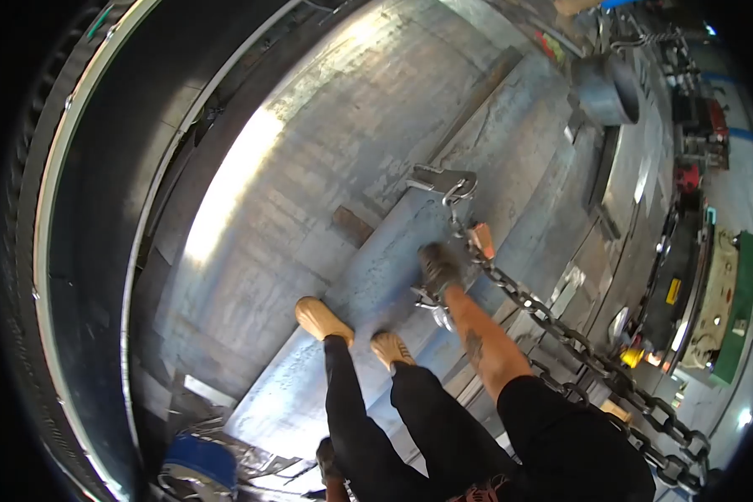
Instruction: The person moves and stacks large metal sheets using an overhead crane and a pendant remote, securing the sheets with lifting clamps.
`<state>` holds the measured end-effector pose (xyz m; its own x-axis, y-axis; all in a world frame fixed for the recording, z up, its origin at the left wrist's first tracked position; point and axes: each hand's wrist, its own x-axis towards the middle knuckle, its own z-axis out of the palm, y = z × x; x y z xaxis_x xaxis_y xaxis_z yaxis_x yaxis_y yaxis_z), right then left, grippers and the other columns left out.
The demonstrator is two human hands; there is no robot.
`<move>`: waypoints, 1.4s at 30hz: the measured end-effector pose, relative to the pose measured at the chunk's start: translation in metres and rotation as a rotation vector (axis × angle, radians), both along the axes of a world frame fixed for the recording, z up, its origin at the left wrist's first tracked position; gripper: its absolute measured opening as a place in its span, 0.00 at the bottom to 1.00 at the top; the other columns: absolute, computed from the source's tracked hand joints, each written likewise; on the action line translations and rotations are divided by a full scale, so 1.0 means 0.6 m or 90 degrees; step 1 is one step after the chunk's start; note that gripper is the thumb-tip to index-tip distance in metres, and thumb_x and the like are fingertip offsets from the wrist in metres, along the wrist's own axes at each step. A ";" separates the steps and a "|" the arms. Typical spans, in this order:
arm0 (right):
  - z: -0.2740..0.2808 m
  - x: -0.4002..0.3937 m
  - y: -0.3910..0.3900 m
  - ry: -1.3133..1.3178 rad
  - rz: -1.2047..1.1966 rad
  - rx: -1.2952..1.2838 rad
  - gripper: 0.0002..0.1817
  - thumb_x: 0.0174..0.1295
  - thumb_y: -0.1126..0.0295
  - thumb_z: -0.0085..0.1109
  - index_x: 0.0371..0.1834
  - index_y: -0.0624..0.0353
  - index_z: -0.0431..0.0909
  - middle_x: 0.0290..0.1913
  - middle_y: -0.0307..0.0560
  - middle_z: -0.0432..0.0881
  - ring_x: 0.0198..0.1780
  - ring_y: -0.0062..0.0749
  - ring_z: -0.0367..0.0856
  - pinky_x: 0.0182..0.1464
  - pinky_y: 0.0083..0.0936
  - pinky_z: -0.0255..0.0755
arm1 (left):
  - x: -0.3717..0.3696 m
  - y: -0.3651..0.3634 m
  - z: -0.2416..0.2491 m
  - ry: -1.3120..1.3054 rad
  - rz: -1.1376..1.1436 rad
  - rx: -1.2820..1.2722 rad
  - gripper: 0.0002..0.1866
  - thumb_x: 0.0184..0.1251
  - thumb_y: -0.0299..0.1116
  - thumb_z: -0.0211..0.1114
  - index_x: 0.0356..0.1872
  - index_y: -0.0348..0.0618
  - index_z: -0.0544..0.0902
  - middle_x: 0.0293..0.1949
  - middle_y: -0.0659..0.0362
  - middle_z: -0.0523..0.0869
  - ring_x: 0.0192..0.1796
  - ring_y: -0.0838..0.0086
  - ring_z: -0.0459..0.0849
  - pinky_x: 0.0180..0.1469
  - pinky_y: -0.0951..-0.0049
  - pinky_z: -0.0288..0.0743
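Observation:
My right hand (439,268), in a dark glove, reaches down over the steel plates (376,100) and is blurred by motion. Close under its wrist lies a shiny metal fitting (435,309); I cannot tell whether the fingers grip anything. A heavy chain (552,318) runs past this hand, from the lower right up to a metal lifting clamp or hook (443,180) resting on the plate. Beside the chain sits a small orange block (482,241). My left hand (327,458), also gloved, hangs low beside my leg, its fingers mostly hidden.
My tan shoes (322,320) stand on the plates. A short steel pipe (602,90) lies at the upper right. A small dark block (351,226) rests left of the chain. At the lower left is a blue round container (197,464); green-edged machinery (732,309) stands far right.

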<state>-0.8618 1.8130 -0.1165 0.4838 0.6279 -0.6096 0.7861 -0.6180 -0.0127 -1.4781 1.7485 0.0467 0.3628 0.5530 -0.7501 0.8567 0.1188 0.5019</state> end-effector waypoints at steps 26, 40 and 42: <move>-0.060 0.330 0.167 -0.276 -0.939 0.006 0.20 0.65 0.52 0.47 0.45 0.54 0.82 0.44 0.51 0.85 0.45 0.46 0.84 0.49 0.36 0.77 | 1.229 0.987 0.179 -0.042 -0.329 0.019 0.17 0.74 0.43 0.57 0.37 0.37 0.82 0.28 0.60 0.82 0.30 0.78 0.77 0.36 0.75 0.72; -0.038 0.352 0.171 -0.469 -1.369 0.226 0.20 0.66 0.55 0.54 0.51 0.59 0.80 0.50 0.57 0.83 0.55 0.50 0.80 0.58 0.38 0.71 | 1.566 0.640 -0.166 -0.369 -0.973 -0.239 0.22 0.70 0.49 0.57 0.52 0.42 0.80 0.49 0.49 0.83 0.52 0.56 0.81 0.55 0.61 0.74; -0.026 0.361 0.171 -0.390 -1.389 0.104 0.20 0.65 0.55 0.55 0.52 0.57 0.79 0.49 0.56 0.84 0.54 0.49 0.80 0.58 0.37 0.71 | 1.562 0.531 -0.167 -0.435 -1.078 -0.209 0.25 0.69 0.55 0.56 0.54 0.45 0.79 0.53 0.49 0.82 0.58 0.56 0.78 0.60 0.58 0.71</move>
